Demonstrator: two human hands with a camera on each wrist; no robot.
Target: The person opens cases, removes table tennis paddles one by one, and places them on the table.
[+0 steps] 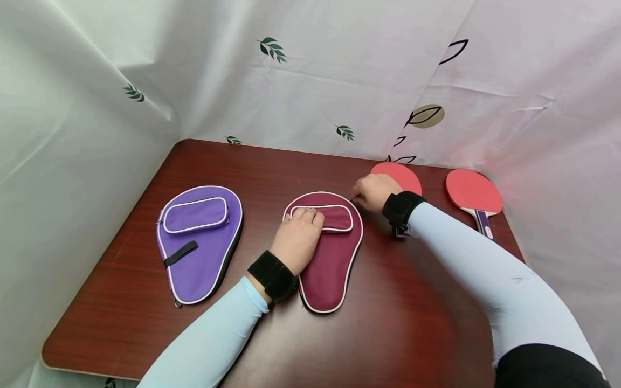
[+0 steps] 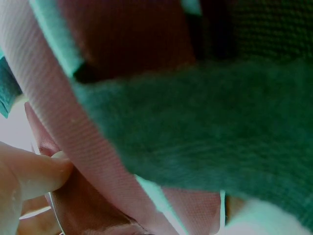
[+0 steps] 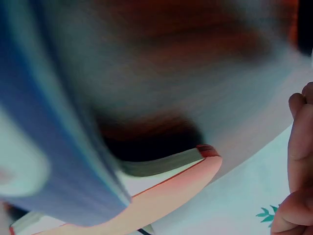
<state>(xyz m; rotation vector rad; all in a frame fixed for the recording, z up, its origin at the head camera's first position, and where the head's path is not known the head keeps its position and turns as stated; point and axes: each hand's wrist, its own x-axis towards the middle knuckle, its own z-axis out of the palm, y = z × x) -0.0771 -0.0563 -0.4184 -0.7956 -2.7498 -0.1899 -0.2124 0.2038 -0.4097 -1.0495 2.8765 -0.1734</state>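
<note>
A maroon table tennis bat case (image 1: 324, 269) with white piping and a raised pocket (image 1: 335, 218) lies flat in front of me. My left hand (image 1: 298, 237) holds it at the pocket's left end; in the left wrist view the thumb (image 2: 56, 171) presses into the maroon fabric, fingers beyond the piping. At the case's upper right edge my right hand (image 1: 375, 192) pinches its small dark zipper pull, mostly hidden by the fingers. Behind that hand a red bat (image 1: 400, 173) is partly covered by the hand and wrist strap. The right wrist view shows curled fingers (image 3: 301, 161) at its edge.
A purple bat case (image 1: 201, 264) with white piping and a black strap lies on the left of the brown table (image 1: 121, 302). Another red bat (image 1: 473, 191) lies near the right edge, its handle partly behind my forearm. White patterned cloth (image 1: 310, 91) hangs around the table.
</note>
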